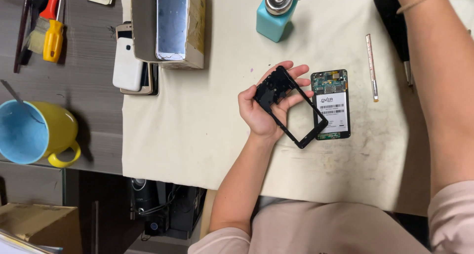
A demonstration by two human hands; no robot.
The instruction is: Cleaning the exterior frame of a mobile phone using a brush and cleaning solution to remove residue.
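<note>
Head view: left hand (264, 108) is holding a black phone mid-frame (291, 106) just above the cream cloth mat (197, 120), fingers (296, 70) curling over the frame's upper end, thumb under it, grip closed around it. Frame's lower corner is overlapping the opened phone (332, 105), which is lying flat on the mat with circuit board and white-labelled battery showing. Right forearm (439, 86) is reaching off the top edge; right hand is out of view. Teal dispenser bottle (274, 14) is standing upright well apart; yellow mug (37, 133) is sitting at far left.
</note>
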